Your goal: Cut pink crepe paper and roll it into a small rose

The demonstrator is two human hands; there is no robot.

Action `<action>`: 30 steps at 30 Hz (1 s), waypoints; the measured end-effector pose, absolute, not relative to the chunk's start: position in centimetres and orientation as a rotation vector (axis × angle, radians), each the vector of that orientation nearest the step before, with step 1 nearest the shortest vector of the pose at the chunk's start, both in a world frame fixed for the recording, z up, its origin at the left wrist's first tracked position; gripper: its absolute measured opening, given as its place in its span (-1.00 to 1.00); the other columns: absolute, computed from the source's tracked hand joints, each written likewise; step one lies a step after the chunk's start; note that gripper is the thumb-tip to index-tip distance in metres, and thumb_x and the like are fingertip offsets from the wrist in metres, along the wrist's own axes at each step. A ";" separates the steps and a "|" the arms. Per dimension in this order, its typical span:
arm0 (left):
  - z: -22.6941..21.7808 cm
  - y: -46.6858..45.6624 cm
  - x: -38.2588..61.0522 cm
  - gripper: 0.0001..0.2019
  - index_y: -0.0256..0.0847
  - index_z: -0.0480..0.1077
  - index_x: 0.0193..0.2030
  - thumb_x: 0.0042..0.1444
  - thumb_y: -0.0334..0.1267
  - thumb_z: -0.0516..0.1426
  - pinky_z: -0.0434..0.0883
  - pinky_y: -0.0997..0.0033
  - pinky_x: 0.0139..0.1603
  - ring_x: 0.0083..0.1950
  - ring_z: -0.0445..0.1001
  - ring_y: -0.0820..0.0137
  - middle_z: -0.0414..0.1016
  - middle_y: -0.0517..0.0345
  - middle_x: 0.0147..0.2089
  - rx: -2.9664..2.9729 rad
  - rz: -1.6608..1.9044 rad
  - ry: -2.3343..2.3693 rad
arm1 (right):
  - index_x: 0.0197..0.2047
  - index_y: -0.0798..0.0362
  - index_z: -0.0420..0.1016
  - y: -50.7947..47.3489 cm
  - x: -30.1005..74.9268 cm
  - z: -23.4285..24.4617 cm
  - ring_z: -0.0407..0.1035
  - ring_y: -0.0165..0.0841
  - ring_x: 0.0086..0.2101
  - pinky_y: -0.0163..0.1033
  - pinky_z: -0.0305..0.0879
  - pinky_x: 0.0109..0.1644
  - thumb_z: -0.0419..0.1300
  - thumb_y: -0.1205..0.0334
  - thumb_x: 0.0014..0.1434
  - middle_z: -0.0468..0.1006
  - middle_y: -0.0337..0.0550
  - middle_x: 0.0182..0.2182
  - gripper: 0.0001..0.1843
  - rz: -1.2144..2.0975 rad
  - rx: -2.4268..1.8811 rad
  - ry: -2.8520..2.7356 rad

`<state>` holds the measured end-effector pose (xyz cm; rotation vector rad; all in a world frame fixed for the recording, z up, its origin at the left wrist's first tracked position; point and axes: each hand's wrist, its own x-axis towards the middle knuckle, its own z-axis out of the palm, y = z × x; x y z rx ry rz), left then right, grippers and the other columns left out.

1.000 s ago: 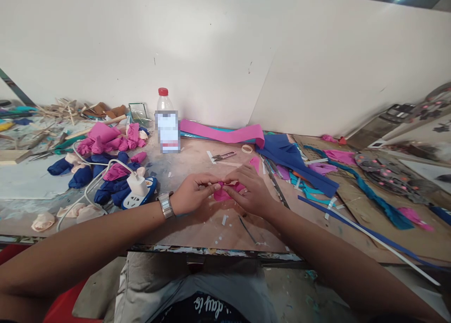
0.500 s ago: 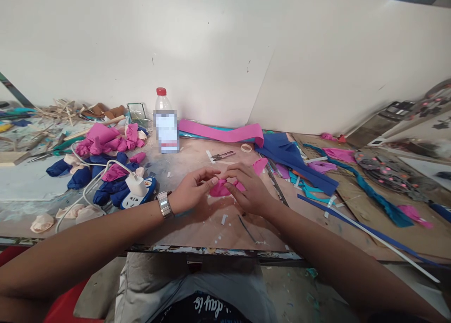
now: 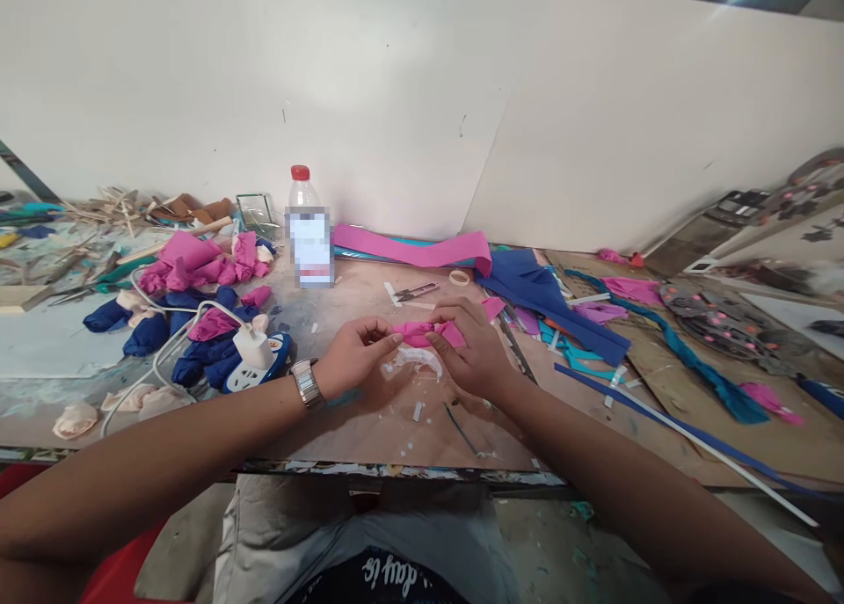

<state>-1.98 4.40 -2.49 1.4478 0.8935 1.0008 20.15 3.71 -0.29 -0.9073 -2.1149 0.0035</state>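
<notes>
A crumpled strip of pink crepe paper (image 3: 415,333) stretches between my two hands, just above the table. My left hand (image 3: 361,352) pinches its left end between thumb and fingers. At the other side my right hand (image 3: 467,347) grips the gathered right part, with thumb below and fingers curled over. Under the paper, a whitish curved smear (image 3: 419,360) shows on the tabletop. Beyond my hands lie a utility knife (image 3: 417,291) and a roll of tape (image 3: 460,277).
On the left are pink crumpled paper pieces (image 3: 191,261), dark blue ones (image 3: 149,333) and a power strip (image 3: 264,362) with a white plug and cable. A red-capped bottle (image 3: 304,195) stands behind. Blue paper (image 3: 554,296) and a long white stick (image 3: 718,454) lie at right.
The pink paper has been raised and drawn out sideways between my hands, where it was bunched lower before. The whitish smear beneath it has come into view.
</notes>
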 end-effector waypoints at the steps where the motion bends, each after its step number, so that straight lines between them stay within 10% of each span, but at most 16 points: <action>1: -2.5 4.4 -2.0 -0.59 -0.25 0.44 -0.35 0.05 0.11 0.30 0.20 0.46 -0.38 -0.40 0.25 0.48 0.39 0.20 -0.42 1.445 1.005 0.899 | -0.09 -0.01 0.41 3.7 20.1 -0.3 0.41 -0.18 -0.09 -0.03 0.27 0.03 0.15 0.12 0.40 0.50 -0.06 -0.15 -0.86 0.002 -0.907 -2.113; 30: -3.2 4.6 -1.8 -0.74 -0.26 0.41 -0.32 0.05 -0.11 0.30 0.21 0.45 -0.34 -0.40 0.28 0.49 0.39 0.23 -0.41 1.449 0.936 0.877 | -0.10 -0.02 0.41 3.8 20.0 -0.6 0.41 -0.20 -0.12 -0.06 0.30 0.01 0.17 0.15 0.40 0.52 -0.09 -0.18 -0.90 0.022 -0.866 -2.073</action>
